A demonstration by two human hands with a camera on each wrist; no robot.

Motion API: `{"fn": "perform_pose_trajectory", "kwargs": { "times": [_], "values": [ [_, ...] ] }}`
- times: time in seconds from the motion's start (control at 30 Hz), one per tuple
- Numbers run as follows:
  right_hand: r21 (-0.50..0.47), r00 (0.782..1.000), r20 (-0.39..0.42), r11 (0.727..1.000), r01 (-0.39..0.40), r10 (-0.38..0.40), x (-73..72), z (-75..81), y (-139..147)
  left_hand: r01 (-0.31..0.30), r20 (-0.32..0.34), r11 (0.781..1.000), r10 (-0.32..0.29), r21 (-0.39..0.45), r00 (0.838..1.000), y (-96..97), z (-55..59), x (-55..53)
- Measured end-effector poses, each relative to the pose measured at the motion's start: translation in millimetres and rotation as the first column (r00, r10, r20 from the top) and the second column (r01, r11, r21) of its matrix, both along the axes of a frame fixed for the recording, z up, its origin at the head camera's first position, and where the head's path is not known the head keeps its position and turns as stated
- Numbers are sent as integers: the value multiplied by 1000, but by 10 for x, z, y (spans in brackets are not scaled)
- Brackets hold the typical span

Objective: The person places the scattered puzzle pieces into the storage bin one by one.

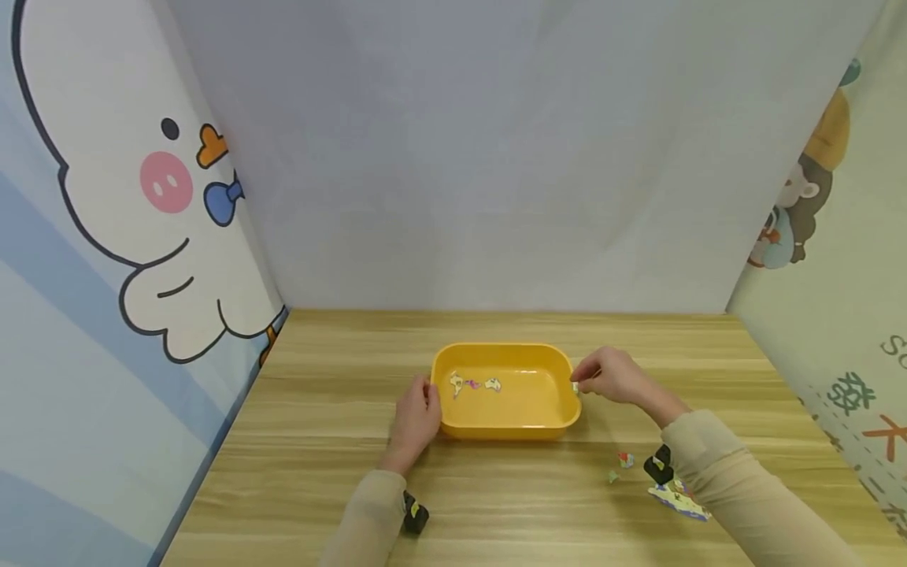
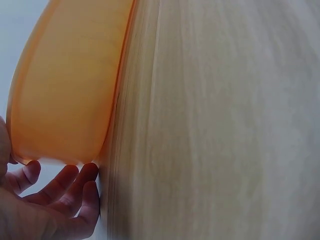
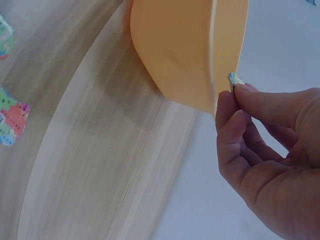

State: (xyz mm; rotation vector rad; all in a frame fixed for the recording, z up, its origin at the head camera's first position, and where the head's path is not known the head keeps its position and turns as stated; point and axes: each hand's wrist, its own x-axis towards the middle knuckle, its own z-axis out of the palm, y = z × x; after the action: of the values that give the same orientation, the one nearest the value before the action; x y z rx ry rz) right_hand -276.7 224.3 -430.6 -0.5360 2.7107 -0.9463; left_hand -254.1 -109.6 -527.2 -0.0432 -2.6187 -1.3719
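A yellow plastic basin (image 1: 506, 432) stands on the table. At its left end my left hand (image 1: 415, 416) holds the wall, thumb near the rim and fingertips against the outside, as the left wrist view shows. My right hand (image 1: 612, 376) is at the basin's right rim. Between thumb and forefinger it pinches a small printed puzzle piece (image 3: 234, 80), pale green and blue, mostly covered by the fingers. Inside the basin lie a cream piece (image 1: 457, 383), a pink piece (image 1: 472, 384) and another cream piece (image 1: 493, 384), on the left and middle of its floor.
On the wooden table (image 1: 319, 488), right of the basin, lie a red piece (image 1: 626, 459), a green piece (image 1: 612, 476) and a larger printed section (image 1: 679, 500), partly under the right sleeve. A grey curtain (image 1: 482, 157) hangs behind the table; printed curtains hang at both sides.
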Motion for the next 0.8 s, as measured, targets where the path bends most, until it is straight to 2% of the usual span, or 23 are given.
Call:
{"fn": "perform_pose_trajectory", "kwargs": {
  "times": [0.57,0.8],
  "values": [
    [-2,1000,10,1000,-29,29,-164,-39,-245,4,9,1000,-4,-2,1000,-15,12,-5],
    [-9,999,48,1000,-12,12,-181,-72,-340,6,5,1000,-6,-1,1000,-14,-6,-13]
  ]
}}
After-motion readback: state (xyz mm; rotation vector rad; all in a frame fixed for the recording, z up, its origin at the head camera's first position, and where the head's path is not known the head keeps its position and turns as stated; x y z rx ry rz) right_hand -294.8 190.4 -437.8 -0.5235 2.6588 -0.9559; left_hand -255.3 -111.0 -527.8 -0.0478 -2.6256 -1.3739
